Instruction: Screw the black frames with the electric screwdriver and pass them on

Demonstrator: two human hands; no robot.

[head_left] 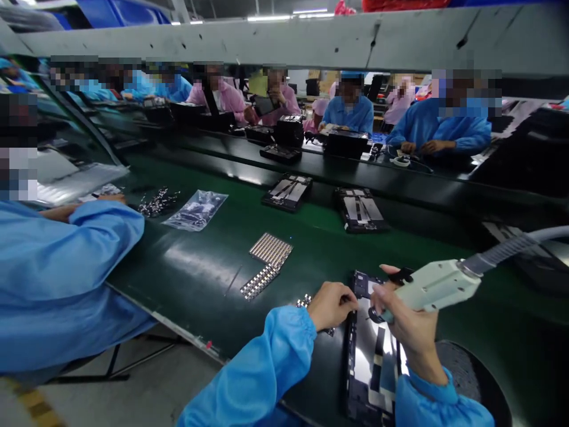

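Note:
My right hand (413, 323) grips a pale green handheld tool (438, 286) fed by a grey ribbed hose. The tool's dark tip points down over a flat black device (362, 356), possibly an opened tablet, with a silvery inner plate and dark strips. At the device's upper left edge is my left hand (333, 305), its fingertips pinched together; whatever they hold is too small to make out. Small metal parts (304, 300) lie beside the left hand, partly hidden by it. Farther left rests a sheet of small metallic strips (272, 249) with another strip (260, 281) touching it.
Two similar black devices (288, 192) (361, 210) lie farther back on the green table (195, 284). A clear plastic bag (198, 210) and a pile of small parts (157, 202) sit near a co-worker's blue sleeve (106, 237). A round black pad (471, 379) is at right. A beam (267, 44) crosses above.

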